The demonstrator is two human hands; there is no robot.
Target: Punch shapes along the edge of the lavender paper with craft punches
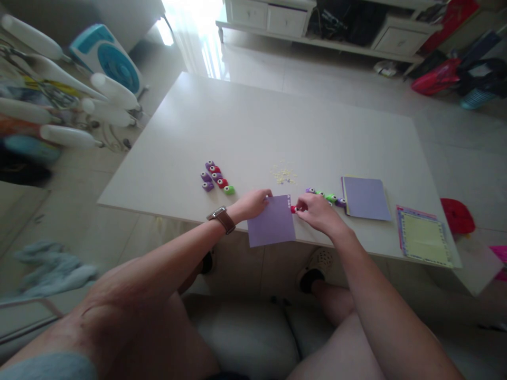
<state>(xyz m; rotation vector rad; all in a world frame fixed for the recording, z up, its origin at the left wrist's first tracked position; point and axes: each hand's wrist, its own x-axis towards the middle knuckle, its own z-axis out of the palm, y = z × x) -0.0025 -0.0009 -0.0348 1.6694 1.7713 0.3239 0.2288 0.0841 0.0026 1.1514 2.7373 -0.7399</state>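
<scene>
My left hand (255,204) grips a purple sheet of paper (271,224) by its upper left part, with the sheet reaching past the table's near edge. Small punched shapes run down the paper's upper right corner. At that right edge, my right hand (316,211) is closed on a small red craft punch (293,209). Just beyond the right hand lies a row of purple and green punches (331,198), partly hidden by the fingers. Pale yellow paper bits (284,175) are scattered beyond the sheet.
More punches in purple, red and green (216,177) are grouped left of my hands. To the right sit a stack of purple paper (366,198) and a yellow sheet with a punched border (424,236). The white table (277,121) ends close to my knees.
</scene>
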